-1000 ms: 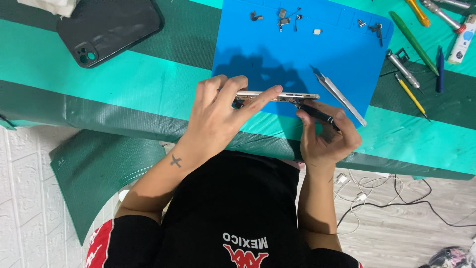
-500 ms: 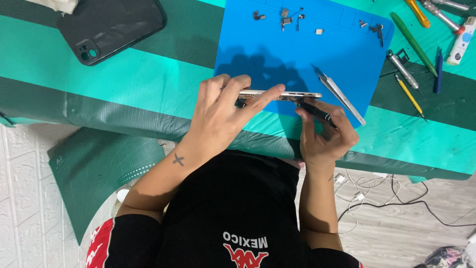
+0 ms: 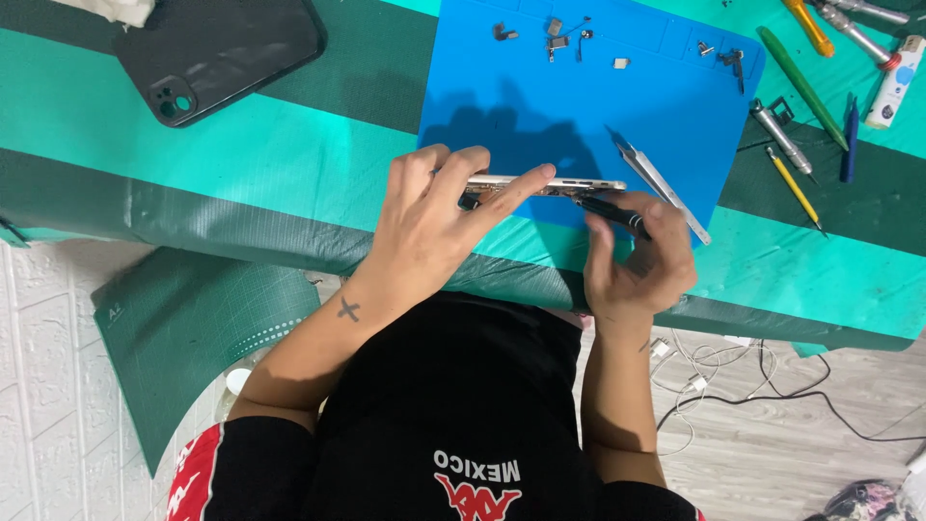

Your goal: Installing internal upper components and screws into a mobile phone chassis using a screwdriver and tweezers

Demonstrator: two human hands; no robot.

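Note:
My left hand (image 3: 436, 224) grips an opened phone frame (image 3: 569, 185), held on edge over the near side of a blue work mat (image 3: 540, 106). My right hand (image 3: 639, 265) holds a small black screwdriver (image 3: 610, 212) whose tip points into the frame's right part. Silver tweezers (image 3: 661, 188) lie on the mat just right of the frame. Several tiny screws and metal parts (image 3: 559, 37) sit along the mat's far edge.
A black phone back cover (image 3: 222, 53) lies at the far left on the teal and green table cover (image 3: 241, 145). Screwdrivers and pens (image 3: 801, 106) lie at the right. A green cutting mat (image 3: 183, 328) leans below the table. Cables (image 3: 752, 386) trail on the floor.
My hands stay on the frame and screwdriver. The right hand's fingers shift slightly around the screwdriver.

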